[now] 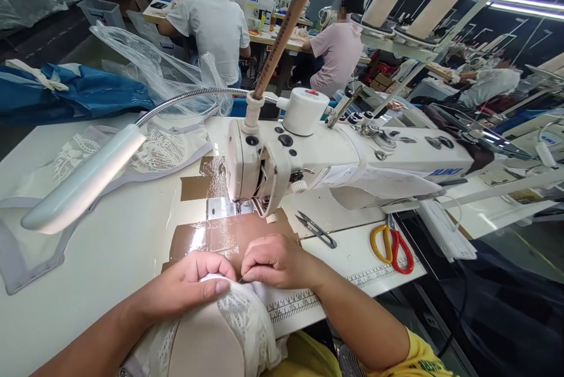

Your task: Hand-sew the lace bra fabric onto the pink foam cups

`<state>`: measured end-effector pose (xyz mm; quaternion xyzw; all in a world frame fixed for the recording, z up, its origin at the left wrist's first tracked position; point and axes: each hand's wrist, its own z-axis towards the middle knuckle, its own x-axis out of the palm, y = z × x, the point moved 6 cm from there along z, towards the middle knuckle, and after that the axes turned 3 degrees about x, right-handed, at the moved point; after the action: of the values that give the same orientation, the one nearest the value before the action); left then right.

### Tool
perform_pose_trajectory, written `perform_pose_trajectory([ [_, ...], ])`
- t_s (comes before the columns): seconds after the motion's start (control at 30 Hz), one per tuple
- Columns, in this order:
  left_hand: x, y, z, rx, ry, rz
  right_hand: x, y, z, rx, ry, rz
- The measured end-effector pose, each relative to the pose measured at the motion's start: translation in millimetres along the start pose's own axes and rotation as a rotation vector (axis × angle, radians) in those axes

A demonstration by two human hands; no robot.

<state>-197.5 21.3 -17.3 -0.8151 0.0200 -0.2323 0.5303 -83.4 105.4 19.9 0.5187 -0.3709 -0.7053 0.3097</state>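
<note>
My left hand is closed over a white lace garment with a beige moulded cup, thumb pressed on its top edge. My right hand is pinched right beside it, its fingertips on the fabric edge, seemingly around a thin pin or needle that I cannot make out clearly. Both hands rest at the front edge of the sewing table, just before the white Juki sewing machine and its brown-taped needle plate area.
Thread snips and red-and-yellow scissors lie right of the hands. A gooseneck lamp hangs over lace pieces at left. Two people sit at machines behind, backs turned. A printed ruler runs along the table front.
</note>
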Motion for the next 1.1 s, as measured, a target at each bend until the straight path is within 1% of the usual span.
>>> perform_pose_trajectory([
  [0.1, -1.9, -4, -1, 0.047, -0.008, 0.012, 0, -1, -1, -0.015, 0.039, -0.095],
  [0.2, -2.3, -5, -1, 0.056, -0.041, 0.016, 7, -1, -2, -0.038, 0.072, -0.151],
  [0.33, 0.2, -4, 0, 0.057, -0.07, 0.065, 16, 0, -2, -0.093, 0.039, -0.139],
  [0.4, 0.8, -6, 1, 0.078, -0.101, 0.105, 15, -2, 0, -0.083, -0.01, -0.146],
  [0.5, -0.2, -9, 1, 0.095, -0.183, 0.156, 5, -2, 2, -0.054, -0.105, -0.186],
  [0.6, -1.8, -10, 2, 0.088, -0.264, 0.174, -11, 9, 0, -0.068, -0.265, -0.254],
  [0.63, -2.1, -10, 2, 0.086, -0.281, 0.172, -14, 14, -1, -0.082, -0.304, -0.283],
  [0.7, -2.7, -9, 3, 0.088, -0.301, 0.161, -10, 22, -4, -0.11, -0.316, -0.386],
  [0.77, -3.4, -8, 4, 0.1, -0.312, 0.142, 1, 26, -4, -0.118, -0.268, -0.573],
  [0.87, -4.2, -6, 4, 0.117, -0.307, 0.108, 16, 26, 2, -0.094, -0.213, -0.861],
  [0.93, -3.8, -6, 4, 0.143, -0.287, 0.11, 21, 33, 6, -0.152, -0.203, -0.955],
  [1.0, -3.8, -8, 2, 0.177, -0.279, 0.13, 22, 51, 5, -0.28, -0.272, -0.963],
  [1.07, -5.6, -8, 1, 0.193, -0.302, 0.152, 14, 74, -4, -0.4, -0.432, -0.854],
  [1.1, -6.9, -8, 0, 0.19, -0.321, 0.157, 7, 82, -10, -0.431, -0.531, -0.761],
])
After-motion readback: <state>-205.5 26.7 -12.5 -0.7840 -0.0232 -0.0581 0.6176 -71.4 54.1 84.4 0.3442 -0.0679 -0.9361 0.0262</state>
